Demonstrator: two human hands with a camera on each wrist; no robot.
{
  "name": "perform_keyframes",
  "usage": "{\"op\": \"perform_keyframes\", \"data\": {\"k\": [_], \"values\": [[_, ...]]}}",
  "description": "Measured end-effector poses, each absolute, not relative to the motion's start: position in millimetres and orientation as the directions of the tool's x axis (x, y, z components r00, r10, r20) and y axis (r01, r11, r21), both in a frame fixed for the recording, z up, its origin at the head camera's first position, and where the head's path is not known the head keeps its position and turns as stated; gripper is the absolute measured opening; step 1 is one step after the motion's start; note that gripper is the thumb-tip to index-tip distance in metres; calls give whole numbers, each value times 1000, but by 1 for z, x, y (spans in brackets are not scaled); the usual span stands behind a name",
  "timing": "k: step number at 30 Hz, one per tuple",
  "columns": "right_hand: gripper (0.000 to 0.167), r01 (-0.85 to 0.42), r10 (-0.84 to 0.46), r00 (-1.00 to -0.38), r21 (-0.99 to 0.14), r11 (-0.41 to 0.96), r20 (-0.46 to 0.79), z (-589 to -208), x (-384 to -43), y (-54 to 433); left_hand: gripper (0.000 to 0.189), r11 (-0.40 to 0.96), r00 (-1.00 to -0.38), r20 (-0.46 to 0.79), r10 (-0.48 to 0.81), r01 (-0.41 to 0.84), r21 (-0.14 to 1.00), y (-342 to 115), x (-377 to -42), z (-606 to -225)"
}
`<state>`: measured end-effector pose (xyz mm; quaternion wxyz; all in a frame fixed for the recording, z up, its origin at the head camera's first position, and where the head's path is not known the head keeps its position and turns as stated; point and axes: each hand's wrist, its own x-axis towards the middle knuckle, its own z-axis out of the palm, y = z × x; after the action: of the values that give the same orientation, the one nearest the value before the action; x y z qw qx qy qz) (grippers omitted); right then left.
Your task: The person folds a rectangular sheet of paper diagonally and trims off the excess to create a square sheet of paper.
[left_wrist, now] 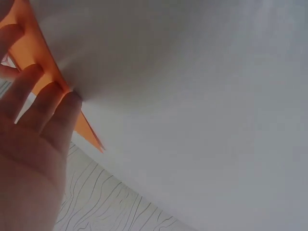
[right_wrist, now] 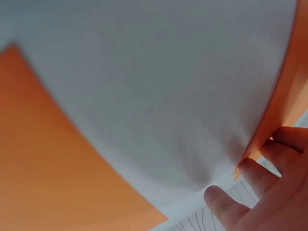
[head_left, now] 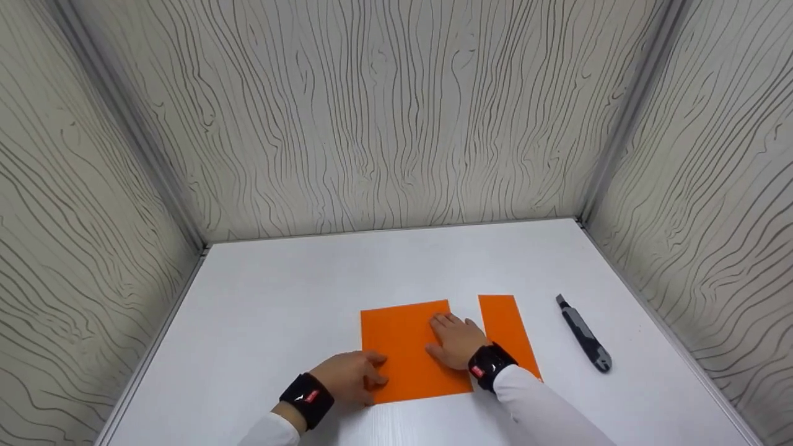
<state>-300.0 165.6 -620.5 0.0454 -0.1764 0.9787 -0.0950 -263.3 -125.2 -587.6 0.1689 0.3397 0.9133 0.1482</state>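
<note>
A nearly square orange sheet of paper (head_left: 403, 353) lies flat on the white table, and at one corner in the left wrist view its edge looks double. My left hand (head_left: 347, 376) touches the sheet's left edge, its fingers loosely bent with the tips along the border (left_wrist: 84, 127). Across the right part of the sheet, my right hand (head_left: 458, 342) rests with fingers extended, several tips on the paper near its right edge (right_wrist: 269, 125). To the right is a narrow orange paper strip (head_left: 505, 322), partly behind the right wrist.
A black and grey utility knife (head_left: 582, 334) lies at the right of the table (head_left: 297, 279), a bit of blade showing at its far end. Wood-grain patterned panels (head_left: 384, 124) enclose the table at the back and both sides.
</note>
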Motion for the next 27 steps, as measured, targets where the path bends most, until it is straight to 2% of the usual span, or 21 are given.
{"op": "perform_keyframes", "data": {"k": [5,10,15,19,24,27], "values": [[69,-325,-338,-940,-175,929,-52,-615,-302,164,45,744,-713,-240,659,571,347,-127,-263,-590],[74,-298,-306,-951,-127,946,-51,-614,-306,167,38,740,-705,-243,667,589,324,-127,-261,-592],[74,-294,-299,-953,-97,951,-40,-616,-316,172,32,716,-687,-201,698,660,229,-128,-256,-590],[75,-277,-285,-957,-123,953,-49,-613,-321,173,26,676,-656,-163,737,718,169,-128,-253,-585],[79,-231,-245,-967,-168,958,-68,-611,-323,174,12,659,-642,-148,752,724,205,-130,-250,-584],[81,-219,-233,-970,-162,962,-71,-612,-324,174,13,665,-649,-148,747,716,213,-132,-248,-587]]}}
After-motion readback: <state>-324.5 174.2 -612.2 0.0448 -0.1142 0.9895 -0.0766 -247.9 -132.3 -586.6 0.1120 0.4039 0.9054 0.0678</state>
